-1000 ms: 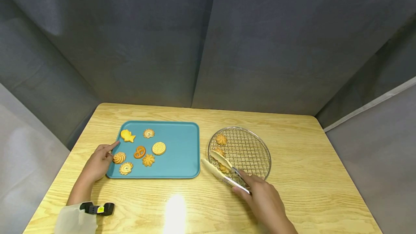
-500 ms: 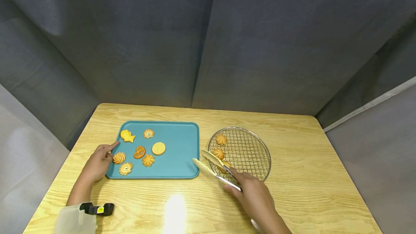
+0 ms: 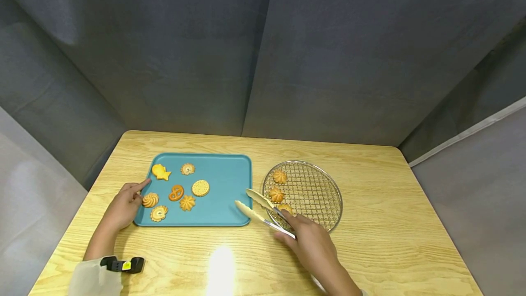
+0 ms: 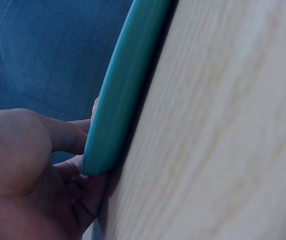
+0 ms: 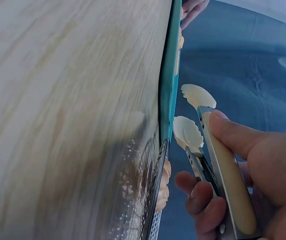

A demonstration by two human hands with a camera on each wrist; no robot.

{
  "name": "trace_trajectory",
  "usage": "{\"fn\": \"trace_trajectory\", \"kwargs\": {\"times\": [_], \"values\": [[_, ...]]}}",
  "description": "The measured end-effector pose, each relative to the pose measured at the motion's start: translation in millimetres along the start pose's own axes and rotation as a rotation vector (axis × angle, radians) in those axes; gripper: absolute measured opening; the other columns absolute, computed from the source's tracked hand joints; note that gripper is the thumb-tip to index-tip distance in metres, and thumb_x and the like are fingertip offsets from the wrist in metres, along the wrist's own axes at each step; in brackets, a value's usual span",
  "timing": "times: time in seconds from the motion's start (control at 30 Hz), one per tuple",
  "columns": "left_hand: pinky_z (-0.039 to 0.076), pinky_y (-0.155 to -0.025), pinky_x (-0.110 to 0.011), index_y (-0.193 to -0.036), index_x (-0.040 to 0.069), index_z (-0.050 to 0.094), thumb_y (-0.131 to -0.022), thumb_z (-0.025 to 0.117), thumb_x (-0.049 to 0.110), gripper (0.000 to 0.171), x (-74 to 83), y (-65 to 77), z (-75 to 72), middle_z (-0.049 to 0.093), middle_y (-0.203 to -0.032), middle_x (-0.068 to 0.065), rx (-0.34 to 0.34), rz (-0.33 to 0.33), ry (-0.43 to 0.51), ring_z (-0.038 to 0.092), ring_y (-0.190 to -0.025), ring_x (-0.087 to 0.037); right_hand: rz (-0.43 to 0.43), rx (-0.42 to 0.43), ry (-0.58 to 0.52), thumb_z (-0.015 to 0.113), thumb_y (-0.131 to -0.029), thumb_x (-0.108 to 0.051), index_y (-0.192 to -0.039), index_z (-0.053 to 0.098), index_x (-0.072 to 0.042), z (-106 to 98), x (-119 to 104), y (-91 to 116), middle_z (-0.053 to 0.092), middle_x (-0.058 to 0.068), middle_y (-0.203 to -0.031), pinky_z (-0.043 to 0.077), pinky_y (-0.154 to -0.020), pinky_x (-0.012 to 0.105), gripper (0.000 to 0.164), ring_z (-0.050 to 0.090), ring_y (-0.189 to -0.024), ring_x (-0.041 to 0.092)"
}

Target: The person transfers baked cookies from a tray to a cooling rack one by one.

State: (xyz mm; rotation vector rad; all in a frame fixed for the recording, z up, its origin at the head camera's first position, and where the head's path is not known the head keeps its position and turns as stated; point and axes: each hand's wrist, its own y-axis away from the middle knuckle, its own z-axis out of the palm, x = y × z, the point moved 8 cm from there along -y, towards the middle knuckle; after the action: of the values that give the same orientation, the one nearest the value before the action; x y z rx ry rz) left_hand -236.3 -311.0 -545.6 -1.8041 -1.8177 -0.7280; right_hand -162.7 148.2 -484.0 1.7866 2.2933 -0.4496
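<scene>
My right hand (image 3: 310, 241) grips a pair of tongs (image 5: 223, 170), thumb on one arm and fingers curled round the other. The cream scalloped tips stand apart with nothing between them, over the right edge of the teal tray (image 3: 223, 177). My left hand (image 3: 122, 207) holds the tray's left edge, thumb and fingers at its rim (image 4: 108, 115). On the tray's left half lie a fish-shaped cookie (image 3: 161, 172), a pretzel cookie (image 3: 176, 192), a round cookie (image 3: 200, 188), a star-shaped cookie (image 3: 187, 203), a swirl cookie (image 3: 150, 200) and others.
A round wire rack (image 3: 312, 191) stands right of the tray. Three cookies line its left side, among them a ridged cookie (image 3: 280, 177); my right hand overlaps the rack's near edge. Grey curtains (image 3: 185, 58) close off the wooden table (image 3: 390, 223) at the back.
My right hand has carried the parted tongs leftward from over the rack to the tray's right edge, uncovering the rack's cookies. My left hand stays on the tray.
</scene>
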Motion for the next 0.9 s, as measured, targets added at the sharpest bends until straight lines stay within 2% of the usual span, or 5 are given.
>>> {"fn": "trace_trajectory", "kwargs": {"times": [0.17,0.33,0.53,0.63,0.9], "values": [[0.040,-0.071,-0.036,-0.156,-0.001,0.041,-0.107,0.038,0.001,0.050,0.3,-0.1,0.2,0.045,-0.131,-0.025,-0.003,0.001,0.002,0.050,-0.092,-0.029,-0.027,-0.008,0.017,0.073,-0.090,-0.051,-0.140,0.067,-0.020,3.7,-5.4,-5.0,0.075,0.000,-0.099,0.054,-0.068,0.038,0.059,0.065,-0.075,0.014],[0.040,-0.072,-0.037,-0.156,-0.001,0.041,-0.107,0.037,0.001,0.050,0.1,0.1,0.5,0.045,-0.132,-0.025,0.001,-0.004,0.000,0.051,-0.093,-0.029,-0.041,-0.013,0.035,0.074,-0.089,-0.051,-0.140,0.067,-0.022,7.8,-9.2,-9.7,0.067,-0.006,-0.086,0.046,-0.060,0.033,0.059,0.050,-0.064,0.008],[0.040,-0.072,-0.035,-0.156,-0.001,0.042,-0.107,0.038,0.000,0.049,0.0,1.0,0.2,0.046,-0.130,-0.025,0.006,-0.002,-0.004,0.051,-0.093,-0.029,-0.060,-0.007,0.026,0.075,-0.088,-0.052,-0.140,0.067,-0.021,14.3,-15.0,-14.9,0.069,-0.006,-0.088,0.052,-0.067,0.038,0.061,0.063,-0.072,0.015],[0.040,-0.072,-0.036,-0.156,-0.001,0.041,-0.107,0.039,0.000,0.049,-0.3,0.7,0.6,0.046,-0.130,-0.025,0.003,-0.003,0.000,0.051,-0.093,-0.029,-0.070,-0.005,0.030,0.074,-0.089,-0.054,-0.140,0.067,-0.020,16.7,-18.5,-17.9,0.074,0.000,-0.098,0.055,-0.072,0.042,0.062,0.069,-0.080,0.021],[0.040,-0.072,-0.035,-0.156,-0.001,0.041,-0.107,0.039,0.001,0.049,1.0,0.4,0.1,0.046,-0.130,-0.025,0.001,-0.003,-0.003,0.051,-0.093,-0.029,-0.080,-0.031,0.027,0.073,-0.090,-0.054,-0.141,0.066,-0.019,22.2,-25.8,-23.5,0.075,0.001,-0.105,0.053,-0.067,0.038,0.063,0.065,-0.075,0.018]]}}
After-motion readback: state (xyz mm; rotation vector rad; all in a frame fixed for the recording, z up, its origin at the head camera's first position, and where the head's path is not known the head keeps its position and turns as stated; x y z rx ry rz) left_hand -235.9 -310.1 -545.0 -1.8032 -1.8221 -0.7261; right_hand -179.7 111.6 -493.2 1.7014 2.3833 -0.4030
